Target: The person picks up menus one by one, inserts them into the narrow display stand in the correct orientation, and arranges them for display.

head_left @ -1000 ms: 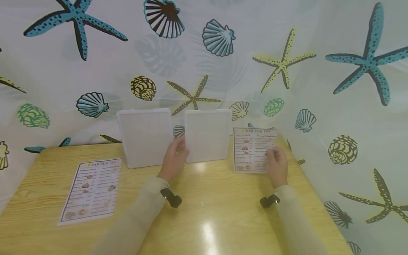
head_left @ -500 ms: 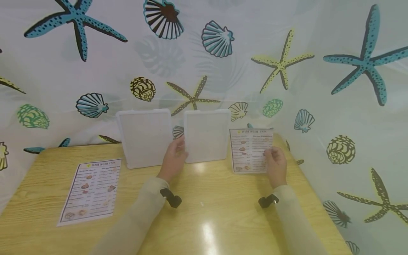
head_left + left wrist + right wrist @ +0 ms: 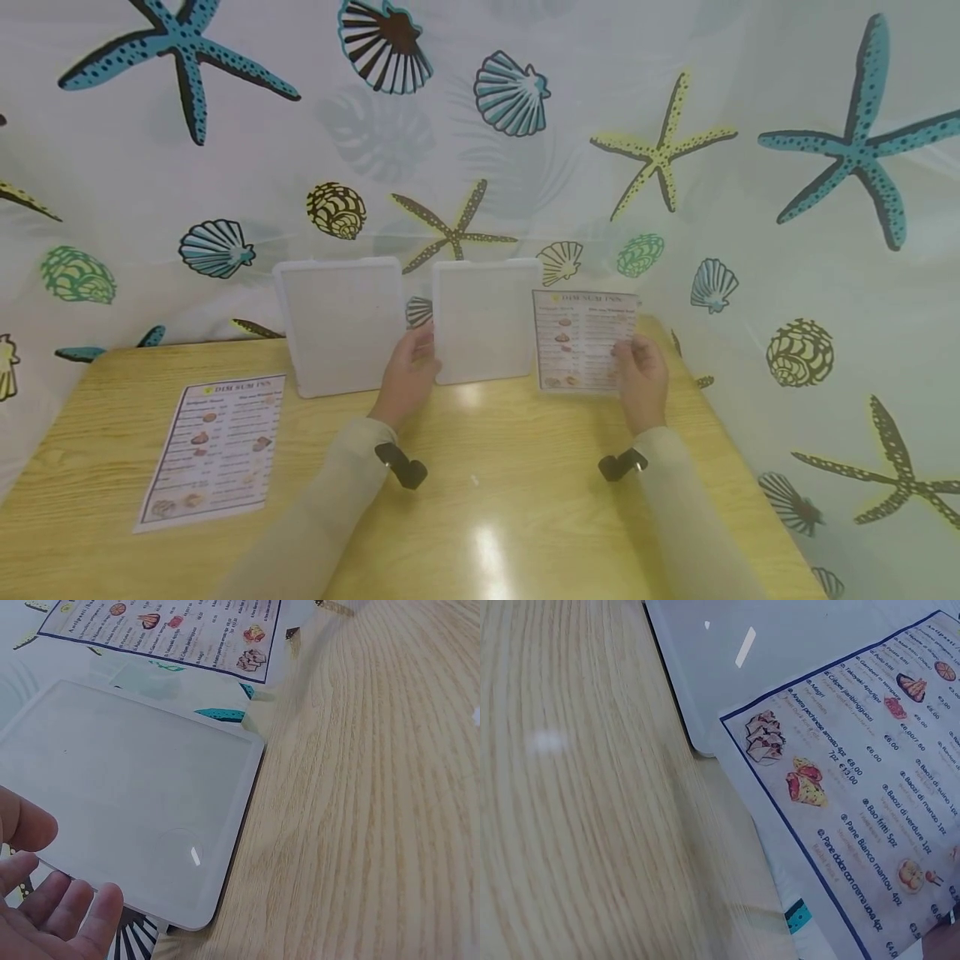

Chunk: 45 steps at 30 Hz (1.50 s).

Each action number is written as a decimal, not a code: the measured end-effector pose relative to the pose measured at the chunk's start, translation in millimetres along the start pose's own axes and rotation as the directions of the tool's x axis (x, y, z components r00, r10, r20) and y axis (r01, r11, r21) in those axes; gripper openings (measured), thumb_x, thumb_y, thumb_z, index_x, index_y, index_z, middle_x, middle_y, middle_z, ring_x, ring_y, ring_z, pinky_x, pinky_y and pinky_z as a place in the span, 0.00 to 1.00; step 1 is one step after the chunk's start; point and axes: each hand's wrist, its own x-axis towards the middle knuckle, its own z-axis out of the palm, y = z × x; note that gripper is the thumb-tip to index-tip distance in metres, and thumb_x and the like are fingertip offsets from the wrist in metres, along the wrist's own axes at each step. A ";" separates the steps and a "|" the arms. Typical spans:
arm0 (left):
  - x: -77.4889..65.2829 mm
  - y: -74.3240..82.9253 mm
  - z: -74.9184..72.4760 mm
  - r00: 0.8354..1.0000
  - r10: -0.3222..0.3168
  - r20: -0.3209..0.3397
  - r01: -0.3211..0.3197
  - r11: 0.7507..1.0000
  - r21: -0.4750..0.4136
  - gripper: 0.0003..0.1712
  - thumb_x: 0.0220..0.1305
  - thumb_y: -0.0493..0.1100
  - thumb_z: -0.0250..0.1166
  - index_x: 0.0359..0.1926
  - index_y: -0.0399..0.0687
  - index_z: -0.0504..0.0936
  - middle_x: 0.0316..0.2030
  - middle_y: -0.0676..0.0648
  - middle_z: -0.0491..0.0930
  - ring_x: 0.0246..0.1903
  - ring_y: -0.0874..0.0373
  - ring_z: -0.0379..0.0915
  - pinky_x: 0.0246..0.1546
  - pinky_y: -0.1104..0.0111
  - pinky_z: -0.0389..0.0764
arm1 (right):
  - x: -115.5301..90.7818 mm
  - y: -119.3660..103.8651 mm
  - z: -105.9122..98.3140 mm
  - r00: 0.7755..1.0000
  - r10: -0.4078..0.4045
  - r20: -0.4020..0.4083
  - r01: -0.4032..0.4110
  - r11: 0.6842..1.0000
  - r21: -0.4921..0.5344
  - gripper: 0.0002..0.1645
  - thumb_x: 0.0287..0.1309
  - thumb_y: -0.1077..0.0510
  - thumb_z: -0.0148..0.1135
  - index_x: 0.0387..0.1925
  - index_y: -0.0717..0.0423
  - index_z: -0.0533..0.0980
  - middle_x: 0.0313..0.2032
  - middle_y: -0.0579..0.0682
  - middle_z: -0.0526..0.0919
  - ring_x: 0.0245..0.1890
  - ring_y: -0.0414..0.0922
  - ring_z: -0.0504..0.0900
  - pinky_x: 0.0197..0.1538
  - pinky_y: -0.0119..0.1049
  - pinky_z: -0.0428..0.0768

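Observation:
My left hand [image 3: 408, 377] holds the left edge of the right white-framed board [image 3: 487, 329], thumb toward its front face and fingers at the edge. That board stands upright against the patterned backdrop. My right hand [image 3: 642, 381] pinches the right edge of a printed "Dim Sum Inn" menu sheet [image 3: 577, 342], held up just right of the board. In the right wrist view, a corner of the menu sheet [image 3: 855, 787] overlaps the board [image 3: 705, 675], and only a bit of the hand shows at the lower right. The left wrist view shows my thumb [image 3: 30, 825] over the board face [image 3: 150, 787].
A second white-framed board [image 3: 345, 325] leans upright to the left. Another menu sheet [image 3: 213, 450] lies flat on the wooden table [image 3: 465, 533] at the left. A shell-and-starfish backdrop [image 3: 585, 83] rises behind the table and along its right side.
My right hand has shifted slightly left and lifted the menu sheet, bringing its left edge up to the right board. My left hand has stayed at the board's edge.

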 end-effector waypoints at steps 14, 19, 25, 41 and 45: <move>-1.2 -2.4 -0.4 1.000 -0.005 0.007 0.005 1.000 0.004 0.35 0.74 0.37 0.57 0.78 0.49 0.60 0.74 0.40 0.64 0.73 0.43 0.62 0.73 0.45 0.65 | 3.9 -5.7 15.2 0.999 -0.050 -0.016 0.050 0.998 0.045 0.15 0.73 0.51 0.62 0.51 0.57 0.78 0.43 0.43 0.86 0.44 0.42 0.84 0.46 0.30 0.86; -3.6 -0.9 -1.2 0.999 -0.030 0.017 0.029 1.000 0.007 0.34 0.74 0.38 0.57 0.78 0.50 0.61 0.74 0.41 0.64 0.73 0.43 0.61 0.73 0.44 0.64 | 4.3 -8.2 18.7 0.998 -0.059 -0.008 0.059 0.998 0.029 0.15 0.75 0.54 0.59 0.52 0.62 0.77 0.38 0.41 0.85 0.37 0.40 0.83 0.38 0.29 0.84; -4.8 1.2 -2.2 0.999 -0.040 0.023 0.040 0.999 0.015 0.36 0.73 0.38 0.57 0.79 0.50 0.59 0.74 0.41 0.63 0.73 0.43 0.61 0.73 0.43 0.63 | 4.4 -10.4 21.9 0.999 -0.036 -0.001 0.036 0.999 0.000 0.16 0.75 0.51 0.59 0.53 0.59 0.77 0.40 0.45 0.86 0.36 0.40 0.84 0.36 0.29 0.85; -3.2 -1.2 -3.0 0.997 -0.054 0.053 0.052 0.998 0.032 0.37 0.73 0.38 0.58 0.80 0.48 0.57 0.76 0.40 0.62 0.74 0.41 0.59 0.74 0.42 0.62 | 0.6 4.6 24.7 0.994 0.101 0.030 -0.097 0.987 -0.130 0.18 0.75 0.54 0.54 0.61 0.49 0.77 0.48 0.49 0.86 0.41 0.46 0.83 0.40 0.33 0.83; -3.7 -1.8 -3.4 0.997 -0.058 0.059 0.056 0.998 0.041 0.37 0.74 0.38 0.57 0.80 0.49 0.56 0.75 0.41 0.62 0.74 0.41 0.59 0.74 0.43 0.62 | 0.0 8.2 22.1 0.989 0.139 0.055 -0.131 0.983 -0.127 0.18 0.75 0.51 0.54 0.60 0.48 0.78 0.48 0.50 0.85 0.43 0.49 0.83 0.44 0.38 0.83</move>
